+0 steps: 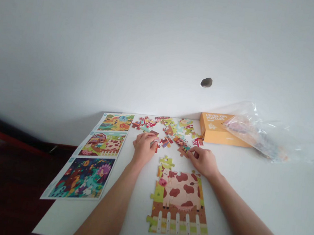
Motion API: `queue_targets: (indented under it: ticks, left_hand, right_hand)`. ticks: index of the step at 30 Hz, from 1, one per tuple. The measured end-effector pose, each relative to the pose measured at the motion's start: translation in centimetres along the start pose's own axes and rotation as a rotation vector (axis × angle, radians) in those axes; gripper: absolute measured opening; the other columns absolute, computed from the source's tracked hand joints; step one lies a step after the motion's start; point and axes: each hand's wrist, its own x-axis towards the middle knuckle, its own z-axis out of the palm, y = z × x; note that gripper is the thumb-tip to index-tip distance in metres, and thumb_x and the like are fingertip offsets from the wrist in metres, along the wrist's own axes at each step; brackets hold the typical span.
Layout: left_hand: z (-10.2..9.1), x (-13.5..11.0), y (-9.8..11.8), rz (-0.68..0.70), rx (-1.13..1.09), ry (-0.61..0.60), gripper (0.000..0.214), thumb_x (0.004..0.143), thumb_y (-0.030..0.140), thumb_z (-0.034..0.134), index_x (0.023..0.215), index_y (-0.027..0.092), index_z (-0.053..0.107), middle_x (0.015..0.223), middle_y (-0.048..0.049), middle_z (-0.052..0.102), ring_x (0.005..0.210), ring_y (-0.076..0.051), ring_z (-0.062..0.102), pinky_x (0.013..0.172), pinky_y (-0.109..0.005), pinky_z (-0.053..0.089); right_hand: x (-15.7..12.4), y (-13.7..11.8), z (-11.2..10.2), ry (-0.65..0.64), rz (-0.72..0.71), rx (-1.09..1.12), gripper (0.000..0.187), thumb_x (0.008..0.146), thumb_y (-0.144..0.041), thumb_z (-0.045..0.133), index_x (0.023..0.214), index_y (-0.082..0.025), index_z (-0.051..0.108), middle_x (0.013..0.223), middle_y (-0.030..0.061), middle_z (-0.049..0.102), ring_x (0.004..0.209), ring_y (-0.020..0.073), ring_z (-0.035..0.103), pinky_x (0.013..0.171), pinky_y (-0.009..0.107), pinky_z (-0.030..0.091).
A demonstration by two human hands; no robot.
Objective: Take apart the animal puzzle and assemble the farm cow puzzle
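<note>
Beyond the joined part of a jigsaw puzzle (180,201), which shows a spotted cow above a white fence, both my hands are among loose puzzle pieces (177,128). My left hand (144,148) has its fingers curled round a puzzle piece (157,147) with red on it, partly hidden by the fingers. With thumb and fingertips closed, my right hand (203,161) grips the edge of a brownish puzzle piece (183,151) at the near side of the pile. The joined part lies flat between my forearms, its left edge and top uneven with tabs.
On the left lies a sheet (101,158) printed with three pictures, the middle one with a barn and cow. At the back right, a yellow puzzle box (216,129) stands against the white wall. A clear plastic bag (264,137) with pieces inside leans over the box.
</note>
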Motion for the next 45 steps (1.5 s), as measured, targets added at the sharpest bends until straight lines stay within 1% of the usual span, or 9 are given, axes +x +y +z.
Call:
queue_targets:
  ticks: [5,12,16,19,22,25,28,33,45]
  left_hand:
    - [0.1,0.0,-0.3,-0.005,0.012,0.024,0.020,0.085,0.018,0.061,0.097,0.028,0.073,0.114,-0.0034,0.068,0.110,-0.027,0.054,0.090,-0.041,0.041]
    - [0.2,0.1,-0.5,-0.016,-0.006,0.019,0.018,0.085,0.018,0.062,0.095,0.028,0.074,0.113,-0.0027,0.068,0.109,-0.026,0.055,0.088,-0.039,0.041]
    - [-0.4,0.0,0.2,-0.001,-0.033,0.037,0.016,0.085,0.020,0.063,0.094,0.027,0.075,0.113,-0.0039,0.068,0.109,-0.027,0.055,0.091,-0.040,0.041]
    - [-1.2,-0.4,1.4,0.171,-0.108,0.006,0.015,0.086,0.026,0.065,0.096,0.028,0.075,0.117,-0.0034,0.067,0.114,-0.026,0.052,0.100,-0.042,0.036]
    - [-1.7,-0.9,2.5,0.417,-0.191,-0.179,0.013,0.084,0.033,0.069,0.095,0.030,0.077,0.117,-0.0024,0.067,0.117,-0.026,0.048,0.107,-0.046,0.029]
    - [-1.5,-1.2,2.8,0.508,-0.229,-0.323,0.019,0.080,0.037,0.074,0.097,0.029,0.077,0.121,-0.0025,0.066,0.119,-0.027,0.045,0.109,-0.048,0.027]
    - [-1.2,-1.3,2.6,0.489,-0.219,-0.359,0.023,0.079,0.039,0.075,0.101,0.031,0.076,0.129,-0.0024,0.061,0.124,-0.028,0.040,0.109,-0.049,0.027]
    - [-1.1,-1.3,2.4,0.470,-0.163,-0.357,0.028,0.075,0.044,0.078,0.101,0.035,0.076,0.143,-0.0025,0.047,0.133,-0.033,0.031,0.113,-0.056,0.019]
    - [-1.0,-1.5,2.9,0.471,-0.141,-0.374,0.038,0.075,0.046,0.077,0.111,0.034,0.073,0.142,-0.0049,0.048,0.134,-0.034,0.030,0.112,-0.055,0.024]
  right_hand:
    - [0.1,0.0,-0.1,0.029,0.031,0.001,0.021,0.085,-0.036,0.055,0.083,-0.024,0.072,0.064,-0.0012,0.066,0.058,0.0136,0.058,0.057,0.024,0.034]
    - [0.2,0.4,0.1,0.085,0.108,-0.048,0.026,0.085,-0.029,0.054,0.101,-0.028,0.074,0.064,-0.0023,0.066,0.060,0.0144,0.059,0.060,0.024,0.036]
    - [0.2,0.0,-0.2,0.029,0.082,-0.088,0.035,0.085,-0.047,0.059,0.115,-0.032,0.070,0.067,-0.0018,0.069,0.063,0.0161,0.062,0.059,0.025,0.036]
    - [0.1,-0.2,-0.3,-0.014,0.069,-0.134,0.041,0.083,-0.060,0.059,0.112,-0.034,0.071,0.070,-0.0011,0.070,0.065,0.0175,0.063,0.059,0.026,0.035]
    - [0.1,-0.3,-0.5,-0.014,0.068,-0.154,0.038,0.084,-0.059,0.058,0.108,-0.033,0.072,0.073,-0.0013,0.071,0.068,0.0179,0.064,0.059,0.026,0.034]
    - [0.1,-0.3,-0.6,-0.018,0.084,-0.167,0.032,0.085,-0.053,0.058,0.108,-0.033,0.071,0.075,-0.0017,0.072,0.071,0.0182,0.065,0.060,0.026,0.035]
    - [0.1,-0.4,-0.6,-0.031,0.109,-0.189,0.032,0.086,-0.048,0.058,0.112,-0.034,0.069,0.077,-0.0013,0.072,0.074,0.0191,0.066,0.062,0.027,0.036]
    - [0.2,-0.5,-0.6,-0.063,0.123,-0.223,0.053,0.083,-0.069,0.053,0.122,-0.034,0.064,0.078,0.0012,0.072,0.075,0.0216,0.067,0.061,0.028,0.037]
    - [0.4,-0.7,-0.7,-0.073,0.149,-0.282,0.062,0.084,-0.074,0.047,0.122,-0.029,0.063,0.086,0.0061,0.073,0.078,0.0235,0.068,0.062,0.029,0.040]
